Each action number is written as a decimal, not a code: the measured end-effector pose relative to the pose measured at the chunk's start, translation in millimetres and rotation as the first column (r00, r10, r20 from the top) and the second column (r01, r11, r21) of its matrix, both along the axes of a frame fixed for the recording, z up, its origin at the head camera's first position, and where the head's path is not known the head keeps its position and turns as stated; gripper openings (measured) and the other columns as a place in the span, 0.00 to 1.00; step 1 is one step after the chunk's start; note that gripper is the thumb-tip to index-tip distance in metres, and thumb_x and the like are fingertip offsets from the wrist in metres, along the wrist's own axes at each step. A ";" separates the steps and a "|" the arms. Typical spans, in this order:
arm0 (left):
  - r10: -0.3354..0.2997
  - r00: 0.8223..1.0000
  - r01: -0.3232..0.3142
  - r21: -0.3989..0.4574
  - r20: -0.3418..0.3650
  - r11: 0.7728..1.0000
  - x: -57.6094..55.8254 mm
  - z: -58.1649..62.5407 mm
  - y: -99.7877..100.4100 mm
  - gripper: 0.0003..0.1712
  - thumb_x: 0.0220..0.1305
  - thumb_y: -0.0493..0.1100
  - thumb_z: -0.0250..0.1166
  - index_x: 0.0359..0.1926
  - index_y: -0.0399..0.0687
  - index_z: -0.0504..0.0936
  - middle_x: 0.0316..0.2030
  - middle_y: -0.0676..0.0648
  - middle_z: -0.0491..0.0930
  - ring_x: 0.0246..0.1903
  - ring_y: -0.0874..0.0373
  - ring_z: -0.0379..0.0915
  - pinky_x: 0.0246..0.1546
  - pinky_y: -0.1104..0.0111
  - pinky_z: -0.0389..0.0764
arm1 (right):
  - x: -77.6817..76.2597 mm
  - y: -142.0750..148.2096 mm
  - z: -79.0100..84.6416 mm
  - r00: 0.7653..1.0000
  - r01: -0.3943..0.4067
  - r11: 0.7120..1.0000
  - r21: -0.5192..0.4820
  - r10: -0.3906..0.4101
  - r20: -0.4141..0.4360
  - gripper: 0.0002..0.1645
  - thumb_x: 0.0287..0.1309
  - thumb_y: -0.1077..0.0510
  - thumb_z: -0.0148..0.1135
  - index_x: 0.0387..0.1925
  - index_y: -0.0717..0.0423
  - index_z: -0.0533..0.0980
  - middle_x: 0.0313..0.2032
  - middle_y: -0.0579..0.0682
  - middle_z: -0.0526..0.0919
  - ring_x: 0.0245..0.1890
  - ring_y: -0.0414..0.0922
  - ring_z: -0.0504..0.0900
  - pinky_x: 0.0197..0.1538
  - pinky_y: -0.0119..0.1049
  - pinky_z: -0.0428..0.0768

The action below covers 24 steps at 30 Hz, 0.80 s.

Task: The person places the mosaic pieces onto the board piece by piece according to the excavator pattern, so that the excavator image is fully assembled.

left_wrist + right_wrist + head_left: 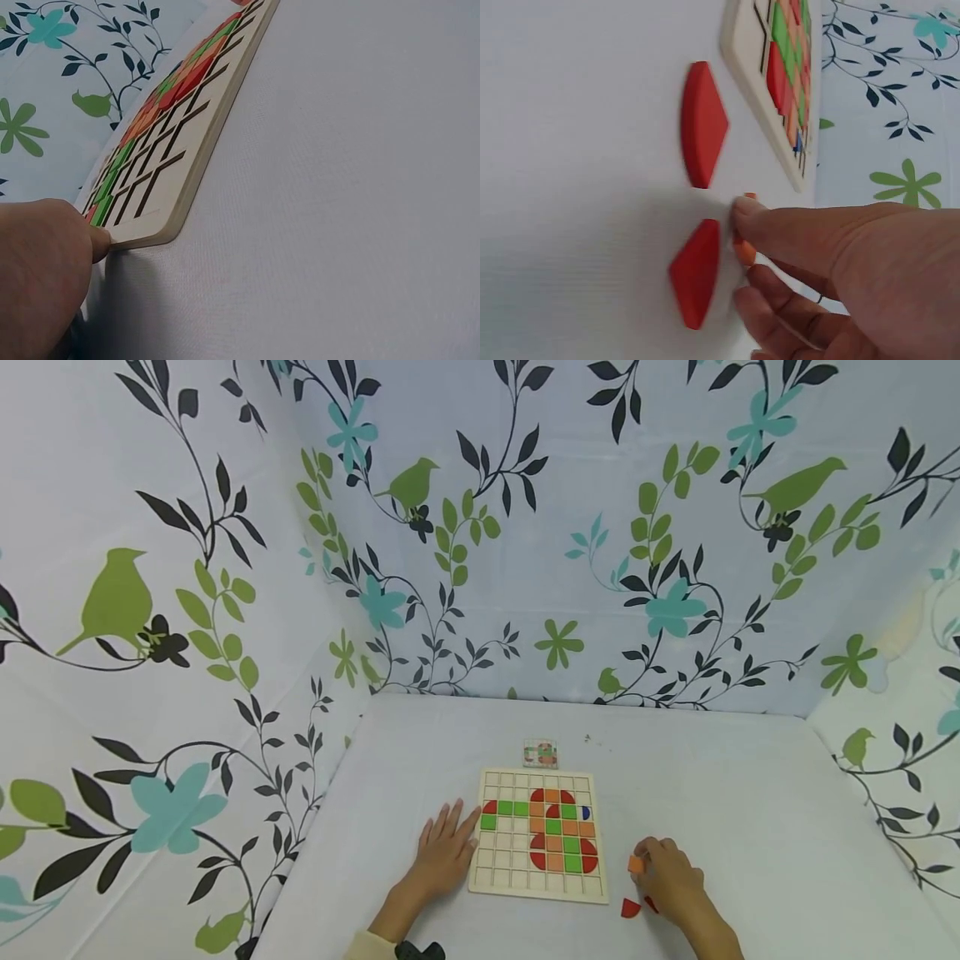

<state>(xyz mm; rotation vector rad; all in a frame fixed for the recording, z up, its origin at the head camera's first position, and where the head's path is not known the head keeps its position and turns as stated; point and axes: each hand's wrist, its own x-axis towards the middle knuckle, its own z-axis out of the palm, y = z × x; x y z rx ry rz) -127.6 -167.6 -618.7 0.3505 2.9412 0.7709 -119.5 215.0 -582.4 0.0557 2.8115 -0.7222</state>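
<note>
A pale wooden grid board (pixel 538 892) lies on the table, with red, green and orange tiles and a small blue piece in its cells. My left hand (pixel 445 853) rests flat with spread fingers at the board's left edge; in the left wrist view its thumb touches the board's side (pixel 204 169). To the right of the board, my right hand (pixel 672 878) pinches an orange tile (pixel 636 864) between thumb and fingers, close to the tabletop. Two red quarter-round pieces lie near that hand, one (pixel 703 124) beside the board and another (pixel 696 274) under the hand.
A small picture card (pixel 541 753) with a coloured pattern lies just beyond the board's far edge. White tabletop (pixel 757 802) stretches around the board. Patterned cloth (pixel 480 535) with birds and leaves hangs behind and at the sides.
</note>
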 end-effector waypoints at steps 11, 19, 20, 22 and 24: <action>0.003 1.000 -0.003 -0.007 0.008 1.000 2.8 4.9 0.4 0.31 0.84 0.48 0.49 0.82 0.51 0.63 0.82 0.35 0.52 0.82 0.32 0.42 0.75 0.31 0.46 | -3.2 -5.7 -10.6 0.998 -0.003 0.996 -0.090 -0.002 -0.056 0.13 0.65 0.61 0.70 0.50 0.59 0.81 0.47 0.55 0.81 0.51 0.53 0.80 0.50 0.60 0.75; -0.005 1.000 0.005 0.001 -0.001 1.000 1.5 3.2 -0.2 0.31 0.84 0.50 0.48 0.82 0.51 0.63 0.82 0.35 0.52 0.82 0.32 0.43 0.75 0.31 0.46 | -13.5 -22.7 -14.7 0.993 0.013 0.994 -0.106 -0.025 -0.113 0.14 0.65 0.61 0.72 0.49 0.62 0.82 0.45 0.55 0.80 0.47 0.50 0.81 0.56 0.59 0.81; -0.007 1.000 0.007 0.002 -0.006 1.000 1.4 2.4 -0.3 0.30 0.84 0.49 0.48 0.81 0.51 0.63 0.82 0.35 0.53 0.81 0.31 0.43 0.75 0.31 0.47 | -14.1 -24.6 -13.8 0.992 0.013 0.995 -0.101 -0.025 -0.122 0.14 0.65 0.61 0.72 0.49 0.62 0.82 0.44 0.55 0.80 0.47 0.50 0.81 0.56 0.58 0.81; -0.008 1.000 0.008 0.009 -0.013 1.000 1.5 1.5 -0.5 0.30 0.84 0.49 0.48 0.81 0.51 0.63 0.82 0.34 0.53 0.81 0.31 0.43 0.75 0.30 0.47 | -15.3 -28.3 -11.6 0.990 0.016 0.996 -0.093 -0.029 -0.140 0.14 0.65 0.61 0.71 0.49 0.62 0.81 0.44 0.55 0.80 0.46 0.50 0.81 0.55 0.57 0.83; -0.007 1.000 0.008 0.022 -0.021 1.000 1.7 0.5 -0.6 0.30 0.84 0.49 0.48 0.81 0.50 0.64 0.82 0.33 0.53 0.81 0.30 0.43 0.74 0.30 0.46 | -16.9 -32.8 -8.6 0.986 0.020 0.995 -0.093 -0.035 -0.161 0.14 0.66 0.62 0.70 0.50 0.63 0.81 0.45 0.56 0.80 0.46 0.51 0.82 0.54 0.57 0.84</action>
